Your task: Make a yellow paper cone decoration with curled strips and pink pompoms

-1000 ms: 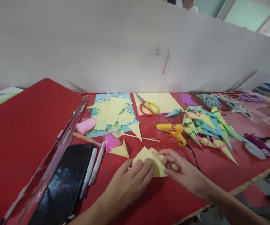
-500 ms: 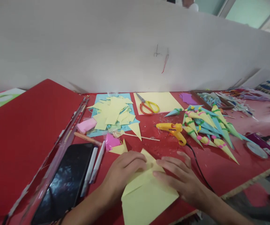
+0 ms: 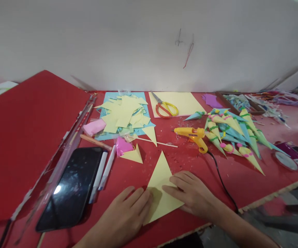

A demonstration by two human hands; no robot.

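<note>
A pale yellow sheet of paper (image 3: 161,186), folded to a pointed triangle, lies on the red table with its tip away from me. My left hand (image 3: 130,212) has its curled fingertips on the paper's lower left edge; the thumb is hidden. On the right edge, my right hand (image 3: 190,193) holds the paper, fingers across its top and the thumb mostly out of sight. Just beyond my left hand sit a folded yellow paper piece (image 3: 132,155) and a bright pink packet (image 3: 123,146).
A yellow glue gun (image 3: 192,134) with a black cord lies right of centre, near several decorated paper cones (image 3: 229,131). Scissors (image 3: 166,106) rest on a yellow sheet (image 3: 190,100). Left are paper scraps (image 3: 125,110), two white markers (image 3: 107,167) and a black phone (image 3: 72,186).
The paper was a wider, partly folded sheet; now it forms a narrow triangle. My left hand has moved down and toward me, my right hand slightly. The camera view has shifted.
</note>
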